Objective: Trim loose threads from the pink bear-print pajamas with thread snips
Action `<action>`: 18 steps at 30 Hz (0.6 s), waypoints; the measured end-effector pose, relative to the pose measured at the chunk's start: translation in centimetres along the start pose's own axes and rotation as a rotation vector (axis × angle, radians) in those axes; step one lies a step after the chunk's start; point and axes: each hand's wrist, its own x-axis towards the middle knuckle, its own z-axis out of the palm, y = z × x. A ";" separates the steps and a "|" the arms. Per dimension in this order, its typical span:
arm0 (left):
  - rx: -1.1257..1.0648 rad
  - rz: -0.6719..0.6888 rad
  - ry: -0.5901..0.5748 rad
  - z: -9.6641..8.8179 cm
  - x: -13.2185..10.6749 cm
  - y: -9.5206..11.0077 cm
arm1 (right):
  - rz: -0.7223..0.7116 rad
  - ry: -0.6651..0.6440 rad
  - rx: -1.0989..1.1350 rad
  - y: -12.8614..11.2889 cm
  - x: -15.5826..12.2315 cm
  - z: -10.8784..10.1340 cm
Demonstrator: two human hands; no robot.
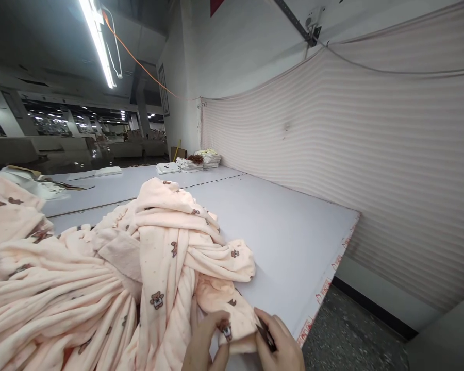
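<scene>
A heap of pale peach plush fabric (162,257), printed with small brown bears, covers the near left of the table. From its right side comes a narrow piece like a sleeve end (243,312). My left hand (204,342) pinches this piece at its left, thumb and fingers closed on the cloth. On the other side, my right hand (282,345) is closed around small dark thread snips (266,336), held against the sleeve's right edge. The blades are partly hidden by my fingers and the cloth.
The pale table (286,226) has a taped right edge (325,291) over a dark speckled floor. Stacks of folded white cloth (209,158) stand at the far end. More cloth and bags (34,183) lie far left. A striped fabric curtain (332,129) lines the right wall.
</scene>
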 end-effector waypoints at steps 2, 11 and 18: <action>-0.209 -0.144 -0.185 -0.3 0.4 0.5 | 0.033 0.025 -0.105 -1.1 0.9 -0.3; -0.909 -0.463 -0.345 -1.2 0.9 2.6 | -0.052 -0.421 -0.007 -4.4 1.8 -3.1; -1.060 -0.483 -0.342 -2.3 0.8 3.6 | -0.075 -0.403 0.068 -4.8 1.8 -3.2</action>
